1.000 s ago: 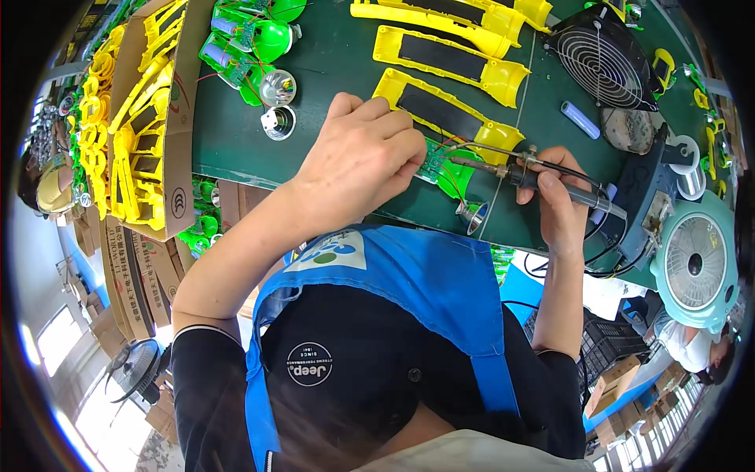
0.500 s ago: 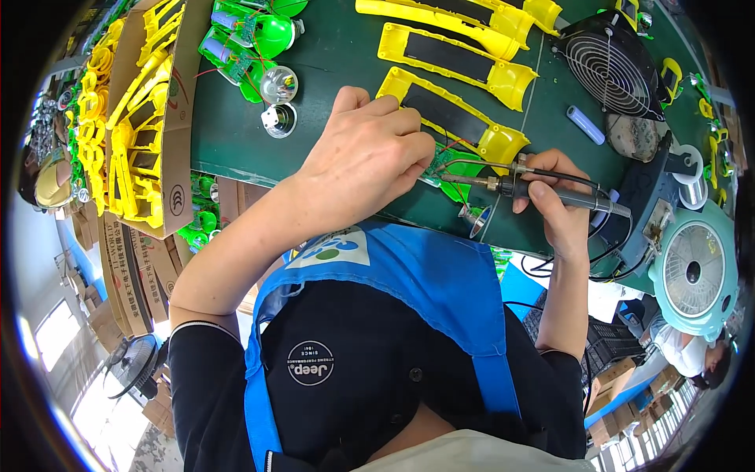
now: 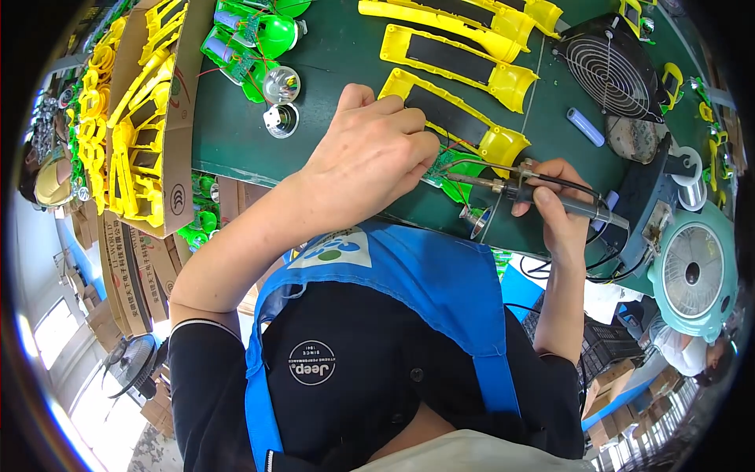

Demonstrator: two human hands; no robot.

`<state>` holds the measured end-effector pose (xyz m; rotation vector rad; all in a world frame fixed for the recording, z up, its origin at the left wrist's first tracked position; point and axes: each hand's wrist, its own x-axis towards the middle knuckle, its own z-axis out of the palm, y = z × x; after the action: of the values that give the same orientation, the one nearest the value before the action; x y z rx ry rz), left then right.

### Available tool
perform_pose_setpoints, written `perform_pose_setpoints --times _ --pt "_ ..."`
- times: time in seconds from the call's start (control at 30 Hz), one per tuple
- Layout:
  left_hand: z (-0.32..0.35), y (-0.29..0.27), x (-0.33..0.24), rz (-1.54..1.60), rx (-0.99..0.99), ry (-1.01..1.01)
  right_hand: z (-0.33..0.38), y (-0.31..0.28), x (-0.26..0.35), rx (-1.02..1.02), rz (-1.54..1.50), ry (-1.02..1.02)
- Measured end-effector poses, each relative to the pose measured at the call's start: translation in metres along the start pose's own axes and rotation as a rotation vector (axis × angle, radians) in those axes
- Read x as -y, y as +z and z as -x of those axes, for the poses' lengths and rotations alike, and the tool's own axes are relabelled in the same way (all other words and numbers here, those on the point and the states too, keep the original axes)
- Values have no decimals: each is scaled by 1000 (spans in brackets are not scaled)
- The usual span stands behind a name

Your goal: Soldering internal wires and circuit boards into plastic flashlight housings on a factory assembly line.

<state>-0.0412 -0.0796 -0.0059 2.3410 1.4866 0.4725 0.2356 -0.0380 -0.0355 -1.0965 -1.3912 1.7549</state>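
My right hand (image 3: 560, 208) is closed around a soldering iron (image 3: 515, 189) with a thin metal tube and cable along its side. The iron's tip points left at a green lamp housing (image 3: 465, 177) holding a small circuit board with red wires. Over the left end of that housing, my left hand (image 3: 377, 145) is closed with its fingers bent down; whatever they pinch is hidden beneath them. A small round reflector (image 3: 474, 219) lies at the housing's near side. Just beyond my left fingers sits a yellow shell (image 3: 491, 141) with a black inner strip.
More yellow shells (image 3: 456, 57) lie in a row farther back. Green housings (image 3: 271, 35) with wires and reflectors (image 3: 281, 85) sit at the back left, beside a cardboard box (image 3: 182, 118) of yellow parts. To the right are a black fan (image 3: 609, 67), a blue battery cell (image 3: 586, 127) and a solder spool (image 3: 690, 177).
The soldering iron and my right hand have shifted very slightly, with the iron's tip a little lower. My left hand has moved slightly right and stays closed over the green housing.
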Motion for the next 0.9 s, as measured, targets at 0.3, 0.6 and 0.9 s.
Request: perform_pose_setpoints --times 0.3,0.6,0.9 --pt "4 2 -2 5 -9 8 12 -9 -8 -113 -103 -47" --pt "-8 -2 2 121 16 10 -8 -5 2 -211 -4 -428" --pt "-42 -7 32 -132 7 44 -66 11 -28 -211 355 -800"
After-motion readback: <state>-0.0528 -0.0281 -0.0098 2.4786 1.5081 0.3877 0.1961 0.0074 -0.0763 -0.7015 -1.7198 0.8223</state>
